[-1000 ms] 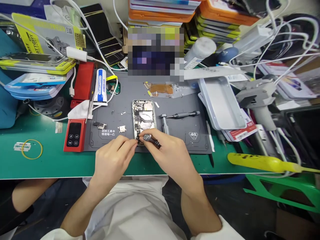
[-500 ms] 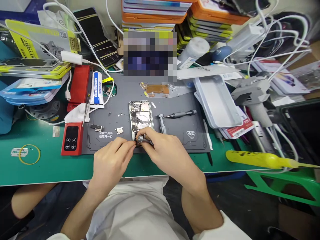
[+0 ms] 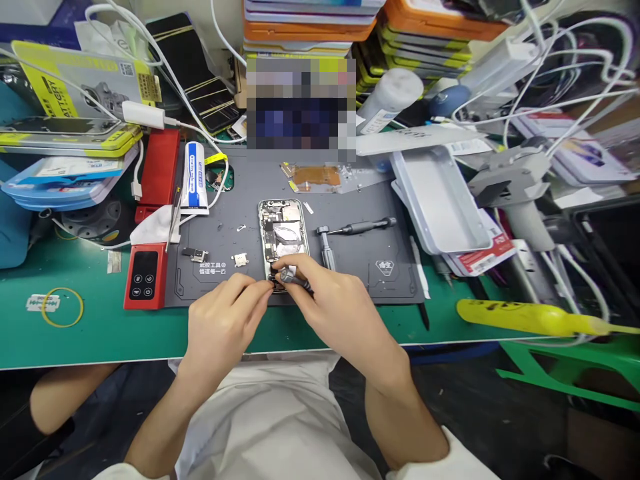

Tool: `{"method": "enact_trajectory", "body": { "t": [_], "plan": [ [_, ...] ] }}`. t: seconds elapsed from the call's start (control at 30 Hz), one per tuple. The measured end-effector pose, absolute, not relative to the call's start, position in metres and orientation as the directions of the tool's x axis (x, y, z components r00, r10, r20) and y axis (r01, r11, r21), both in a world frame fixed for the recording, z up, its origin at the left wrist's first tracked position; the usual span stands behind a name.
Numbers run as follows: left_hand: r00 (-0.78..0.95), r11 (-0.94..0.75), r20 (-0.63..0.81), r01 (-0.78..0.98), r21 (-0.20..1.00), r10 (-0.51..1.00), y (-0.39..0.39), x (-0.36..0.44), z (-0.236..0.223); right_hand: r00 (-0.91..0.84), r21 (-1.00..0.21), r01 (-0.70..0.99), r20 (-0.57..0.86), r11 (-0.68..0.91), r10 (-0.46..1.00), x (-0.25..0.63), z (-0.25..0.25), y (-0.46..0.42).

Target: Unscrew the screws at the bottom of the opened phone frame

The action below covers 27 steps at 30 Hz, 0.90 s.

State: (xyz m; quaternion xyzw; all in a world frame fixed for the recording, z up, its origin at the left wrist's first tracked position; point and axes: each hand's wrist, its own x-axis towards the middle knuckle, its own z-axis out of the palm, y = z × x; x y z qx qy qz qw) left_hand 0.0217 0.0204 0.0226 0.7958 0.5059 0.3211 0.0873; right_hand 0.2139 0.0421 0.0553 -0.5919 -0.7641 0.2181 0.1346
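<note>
Head view: right hand (image 3: pixel 340 303) grips grey screwdriver (image 3: pixel 295 277) over lower end of opened phone (image 3: pixel 283 232); left hand (image 3: pixel 223 317) at same end.
Right thumb and fingers closed round the screwdriver handle, tip hidden. Left fingertips bunched at phone's bottom edge, just left of the right grip; can't tell if anything tiny is pinched. Phone lies on dark mat (image 3: pixel 240 190), insides exposed, directly beyond both grips. Just beyond right knuckles: second driver (image 3: pixel 327 250), third driver (image 3: pixel 365 227) past it. Beyond left fingers: silvery metal piece (image 3: pixel 240 259), small black part (image 3: pixel 196 255) farther left. Red device (image 3: pixel 145 277) well left of left grip.
</note>
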Motion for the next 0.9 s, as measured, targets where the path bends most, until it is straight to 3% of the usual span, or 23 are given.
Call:
{"method": "enact_trajectory", "body": {
  "t": [0.1, 0.27, 0.5, 0.73, 0.9],
  "plan": [
    [0.282, -0.473, 0.421, 0.746, 0.469, 0.862, 0.02, 0.022, 0.023, -0.26, -0.509, 0.815, 0.104, 0.276, 0.96, 0.22, 0.049, 0.034],
    [0.327, -0.518, 0.427, 0.706, 0.482, 0.843, 0.019, 0.021, 0.027, -0.337, -0.386, 0.813, 0.298, 0.436, 0.893, 0.228, 0.036, 0.023],
    [0.45, -0.639, 0.495, 0.697, 0.325, 0.743, 0.017, 0.022, 0.026, -0.359, -0.302, 0.83, 0.354, 0.469, 0.864, 0.228, 0.031, 0.021],
    [0.486, -0.654, 0.478, 0.697, 0.294, 0.732, 0.016, 0.021, 0.025, -0.388, -0.317, 0.815, 0.323, 0.485, 0.863, 0.23, 0.036, 0.025],
    [0.468, -0.642, 0.467, 0.686, 0.344, 0.75, 0.017, 0.022, 0.027, -0.409, -0.325, 0.791, 0.347, 0.518, 0.844, 0.226, 0.037, 0.03]
  ]
}}
